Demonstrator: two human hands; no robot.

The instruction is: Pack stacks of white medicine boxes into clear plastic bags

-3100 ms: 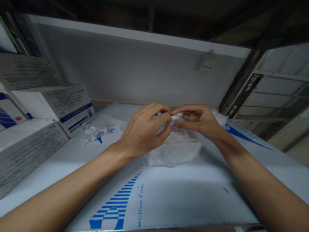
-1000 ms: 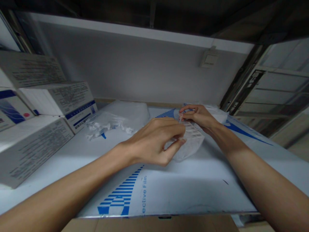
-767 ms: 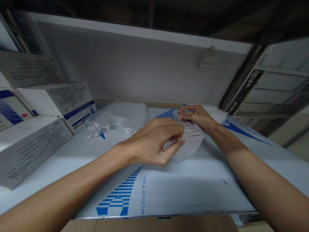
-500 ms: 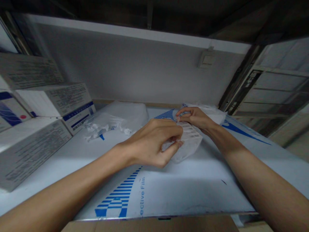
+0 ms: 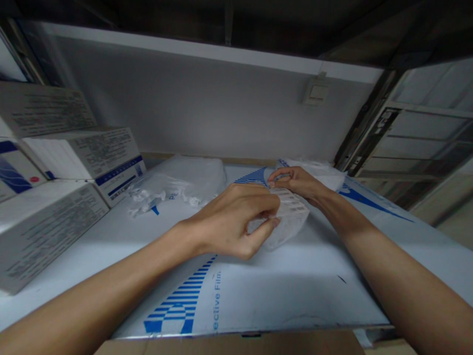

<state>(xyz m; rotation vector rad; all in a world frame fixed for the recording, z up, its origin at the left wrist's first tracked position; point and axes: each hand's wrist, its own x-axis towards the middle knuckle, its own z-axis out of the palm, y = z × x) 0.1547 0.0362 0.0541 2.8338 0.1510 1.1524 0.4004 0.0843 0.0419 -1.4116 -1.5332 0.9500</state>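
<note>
Tabletop: one, faced with film bearing blue print. Rear edge: meets the wall. Front edge: cardboard shows below it.

Surroundings and obstructions. Boxes stand stacked along the tabletop's left side. A clear bag lies near the rear edge, left of centre; its crumpled ends point toward the front edge and lie just beside the boxes. A wrapped bundle lies near the rear right corner, partly hidden behind the right hand. A dark shelf hangs overhead. A rack stands beyond the right edge. Both forearms cross the front part of the tabletop.

Work position. The pack, clear-wrapped, sits on the tabletop right of centre, between the front and rear edges. The left hand covers its left part; thumb and curled fingers pinch the wrapping there. The right hand pinches the wrapping at the pack's far end between thumb and index finger.

Count. Pack: one. Bundle: one. Switch on the wall: one. Boxes: three distinct; a blue-printed panel at far left may belong to a fourth. Bag: one or two, cannot be told.
</note>
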